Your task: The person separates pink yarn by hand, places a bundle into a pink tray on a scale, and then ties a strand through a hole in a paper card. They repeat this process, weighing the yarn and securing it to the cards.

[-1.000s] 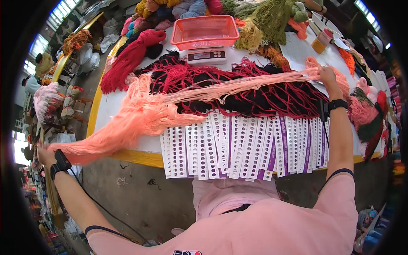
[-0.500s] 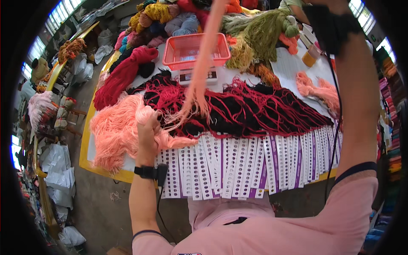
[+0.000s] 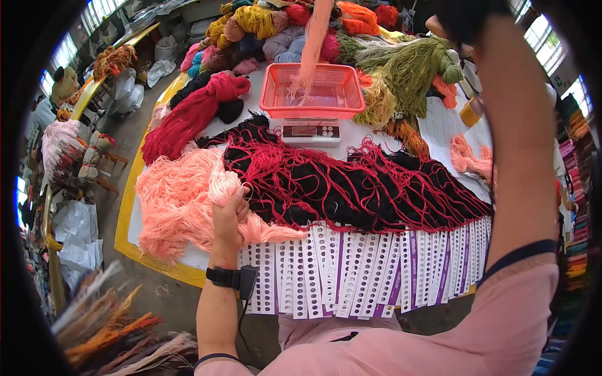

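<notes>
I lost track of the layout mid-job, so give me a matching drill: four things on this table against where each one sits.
Things:
1. pink plastic basket
2. salmon-pink yarn pile
3. white punched sample cards
4. olive-green yarn bundle

Places:
A. along the table's near edge
B. under the left hand
C. on the digital scale
D. right of the basket

Pairs: 1-C, 2-B, 3-A, 4-D

The right hand (image 3: 461, 19) sits at the top edge, dark and blurred, so its grip cannot be made out. The pink strand (image 3: 311, 44) it lifts runs out of view at the top (its upper end is cut off). The scale (image 3: 311, 131) has a display too small to read. Streaks of yarn (image 3: 119, 332) at lower left are blurred beyond telling.
</notes>
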A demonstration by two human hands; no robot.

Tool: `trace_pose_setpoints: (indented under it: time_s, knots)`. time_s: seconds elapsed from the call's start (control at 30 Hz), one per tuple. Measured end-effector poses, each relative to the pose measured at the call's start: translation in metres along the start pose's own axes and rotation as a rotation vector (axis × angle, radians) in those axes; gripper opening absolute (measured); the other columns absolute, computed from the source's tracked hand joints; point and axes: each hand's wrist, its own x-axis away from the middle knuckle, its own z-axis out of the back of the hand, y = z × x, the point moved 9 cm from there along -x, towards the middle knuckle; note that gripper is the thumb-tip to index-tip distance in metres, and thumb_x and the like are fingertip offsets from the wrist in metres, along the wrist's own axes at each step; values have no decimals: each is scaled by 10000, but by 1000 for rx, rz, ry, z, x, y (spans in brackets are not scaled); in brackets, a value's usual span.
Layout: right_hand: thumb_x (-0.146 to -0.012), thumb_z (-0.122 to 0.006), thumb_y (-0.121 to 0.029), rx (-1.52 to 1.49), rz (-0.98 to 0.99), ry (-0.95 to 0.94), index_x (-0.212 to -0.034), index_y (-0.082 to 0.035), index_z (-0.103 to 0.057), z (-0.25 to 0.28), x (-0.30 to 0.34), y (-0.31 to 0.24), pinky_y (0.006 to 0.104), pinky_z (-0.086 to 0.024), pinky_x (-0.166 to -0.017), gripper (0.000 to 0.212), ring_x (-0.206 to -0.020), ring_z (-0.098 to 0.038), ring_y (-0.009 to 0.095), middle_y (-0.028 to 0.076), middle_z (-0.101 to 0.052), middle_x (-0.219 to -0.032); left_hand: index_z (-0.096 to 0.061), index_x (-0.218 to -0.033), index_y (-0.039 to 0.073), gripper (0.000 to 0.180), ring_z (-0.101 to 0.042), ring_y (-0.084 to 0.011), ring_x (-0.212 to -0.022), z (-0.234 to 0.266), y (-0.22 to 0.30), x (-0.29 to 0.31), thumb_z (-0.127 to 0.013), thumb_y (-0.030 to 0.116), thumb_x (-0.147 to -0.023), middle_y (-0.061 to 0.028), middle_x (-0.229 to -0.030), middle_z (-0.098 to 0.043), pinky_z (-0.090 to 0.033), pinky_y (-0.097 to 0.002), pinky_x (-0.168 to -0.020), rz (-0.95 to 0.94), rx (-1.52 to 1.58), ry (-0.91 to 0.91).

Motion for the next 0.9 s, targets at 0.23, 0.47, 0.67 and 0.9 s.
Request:
trace_pose_setpoints:
  time_s: [0.23, 0.47, 0.67, 0.9]
  knots:
    - [-845, -643, -231, 1116, -4, -112, -949, -89, -680, -39, 177, 226, 441, -513, -767, 180, -885, -622, 351, 162, -604, -957, -656, -938, 3, 136, -271, -15, -469, -11, -5, -7, -621, 135, -936, 97, -580, -330, -181, -208, -445, 2, 3, -30]
    - [-739, -733, -91, 1070, 88, 42, -1111, -60, -570, -67, 299, 182, 425, -468, -888, 407, -1063, -551, 340, 139, -537, -1103, -658, -937, 4, 128, -270, -13, -469, -4, -4, -4, -622, 126, -933, 97, -581, -331, -177, -206, -440, -30, 19, -32]
    - [-701, -779, -116, 1103, 38, 78, -1150, -46, -535, -58, 308, 187, 420, -444, -892, 516, -1064, -542, 322, 119, -532, -1117, -663, -930, -1, 126, -267, -9, -473, -7, -4, -4, -624, 119, -929, 101, -585, -327, -171, -201, -438, -35, -9, -41]
    - [-690, -805, -189, 1176, 114, 118, -1139, -72, -515, -63, 276, 193, 410, -414, -851, 546, -1056, -527, 298, 102, -523, -1131, -664, -931, -5, 126, -270, -8, -478, -8, -4, -3, -622, 114, -927, 102, -591, -326, -171, -198, -440, -41, -14, -33]
